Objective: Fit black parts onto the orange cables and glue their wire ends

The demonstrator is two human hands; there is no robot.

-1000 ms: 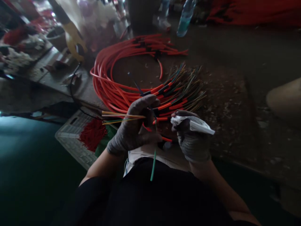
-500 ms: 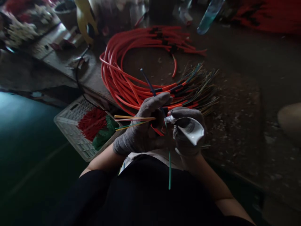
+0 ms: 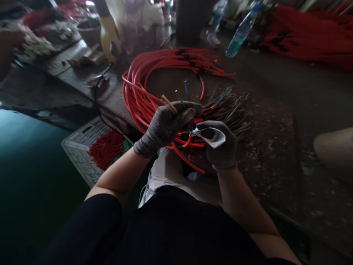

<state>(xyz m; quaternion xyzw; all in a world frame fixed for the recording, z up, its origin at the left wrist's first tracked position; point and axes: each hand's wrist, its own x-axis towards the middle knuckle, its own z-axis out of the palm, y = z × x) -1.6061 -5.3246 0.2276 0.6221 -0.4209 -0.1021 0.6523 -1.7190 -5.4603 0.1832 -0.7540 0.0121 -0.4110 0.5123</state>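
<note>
The loose wires [image 3: 169, 104], which had stuck out toward nine o'clock, had swung up to point between eleven and twelve. The gloved left hand [image 3: 165, 125] gripped them near the centre, fingers closed. Just beside it, toward three, the gloved right hand [image 3: 223, 152] pinched a white strip [image 3: 219, 141]. Red cables [image 3: 134, 84] looped at ten, a basket [image 3: 79, 156] sat at nine, a bottle [image 3: 239, 36] at one.

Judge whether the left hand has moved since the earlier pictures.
Yes: judged against the white crate, the left hand has shifted forward, up the picture, toward the red cable coil.
</note>
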